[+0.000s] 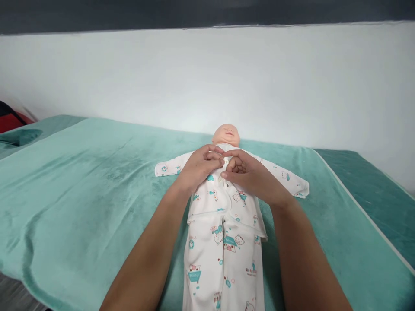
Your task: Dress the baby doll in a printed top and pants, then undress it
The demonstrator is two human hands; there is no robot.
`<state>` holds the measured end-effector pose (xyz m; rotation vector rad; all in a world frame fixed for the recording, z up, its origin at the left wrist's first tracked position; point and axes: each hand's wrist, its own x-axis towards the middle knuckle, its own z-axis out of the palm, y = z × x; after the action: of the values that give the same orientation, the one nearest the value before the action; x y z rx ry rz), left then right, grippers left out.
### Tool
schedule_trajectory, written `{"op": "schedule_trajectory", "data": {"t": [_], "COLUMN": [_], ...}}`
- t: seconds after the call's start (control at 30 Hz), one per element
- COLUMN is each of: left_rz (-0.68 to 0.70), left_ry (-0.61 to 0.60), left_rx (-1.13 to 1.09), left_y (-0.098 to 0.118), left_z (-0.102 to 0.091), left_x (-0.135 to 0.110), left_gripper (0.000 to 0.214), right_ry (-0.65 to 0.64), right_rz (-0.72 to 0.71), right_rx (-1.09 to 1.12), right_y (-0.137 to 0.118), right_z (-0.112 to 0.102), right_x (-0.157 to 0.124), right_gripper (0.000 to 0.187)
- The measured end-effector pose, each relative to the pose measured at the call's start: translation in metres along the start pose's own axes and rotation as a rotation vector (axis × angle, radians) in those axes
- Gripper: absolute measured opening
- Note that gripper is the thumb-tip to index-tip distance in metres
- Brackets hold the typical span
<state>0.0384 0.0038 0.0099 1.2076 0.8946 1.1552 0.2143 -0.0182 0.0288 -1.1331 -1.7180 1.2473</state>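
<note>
A baby doll (226,134) lies on its back, its head towards the wall. It wears a white printed baby shirt (214,201) with long sleeves spread to both sides, and matching printed trousers (207,263). Both hands meet at the upper front of the shirt, just below the doll's neck. My left hand (205,163) has its fingers bent and pinched on the shirt's front edge. Opposite it, my right hand (248,170) is curled, thumb and forefinger at the same front opening. The fingers partly hide the fastening between them.
A light green blanket (81,185) covers the surface, with some folds at the left. Darker green cloth (372,185) shows at the right. Behind stands a white wall (194,77) with a dark band on top. A red and black item (11,119) sits at the far left.
</note>
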Motion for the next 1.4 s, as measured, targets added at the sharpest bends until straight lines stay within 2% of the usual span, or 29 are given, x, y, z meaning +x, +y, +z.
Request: {"op": "schedule_trajectory", "data": {"t": [0.17, 0.27, 0.33, 0.4, 0.47, 0.5, 0.6, 0.7, 0.83, 0.93, 1.03, 1.17, 1.4], "left_rz": [0.007, 0.012, 0.006, 0.003, 0.007, 0.010, 0.022, 0.064, 0.311, 0.463, 0.450, 0.382, 0.373], "left_ry": [0.010, 0.031, 0.051, 0.074, 0.087, 0.091, 0.096, 0.099, 0.162, 0.087, -0.004, 0.028, 0.054], "left_rx": [0.030, 0.059, 0.075, 0.086, 0.083, 0.077, 0.078, 0.179, 0.489, 0.663, 0.790, 0.919, 0.834], "left_y": [0.000, 0.000, -0.001, -0.001, -0.002, -0.002, -0.002, -0.004, -0.014, -0.019, -0.020, -0.016, -0.016], "left_z": [-0.001, 0.001, 0.002, 0.003, 0.004, 0.004, 0.006, 0.008, 0.006, 0.001, -0.002, 0.000, 0.002], "left_x": [0.000, 0.000, 0.001, 0.002, 0.002, 0.002, 0.001, 0.000, 0.008, 0.017, 0.020, 0.018, 0.019], "left_gripper": [0.030, 0.030, 0.030, 0.029, 0.027, 0.027, 0.024, 0.019, 0.024, 0.036, 0.045, 0.047, 0.044], "right_ry": [0.015, 0.053, 0.180, 0.405, 0.584, 0.614, 0.532, 0.442, 0.412, 0.416, 0.429, 0.439, 0.392], "right_rz": [-0.008, -0.025, -0.044, -0.088, -0.158, -0.188, -0.202, -0.190, -0.188, -0.195, -0.206, -0.230, -0.241], "right_rx": [0.018, 0.057, 0.102, 0.096, 0.010, -0.049, -0.195, -0.277, -0.285, -0.276, -0.280, -0.290, -0.386], "right_y": [0.001, 0.004, 0.010, 0.019, 0.028, 0.032, 0.038, 0.037, 0.036, 0.037, 0.039, 0.041, 0.041], "right_z": [-0.001, 0.001, 0.004, 0.006, 0.007, 0.006, 0.004, 0.002, 0.002, 0.002, 0.002, 0.002, 0.002], "right_x": [0.000, 0.004, 0.009, 0.016, 0.023, 0.025, 0.029, 0.029, 0.028, 0.028, 0.029, 0.030, 0.032], "right_gripper": [0.048, 0.038, 0.026, 0.018, 0.016, 0.017, 0.025, 0.029, 0.031, 0.031, 0.030, 0.028, 0.034]}}
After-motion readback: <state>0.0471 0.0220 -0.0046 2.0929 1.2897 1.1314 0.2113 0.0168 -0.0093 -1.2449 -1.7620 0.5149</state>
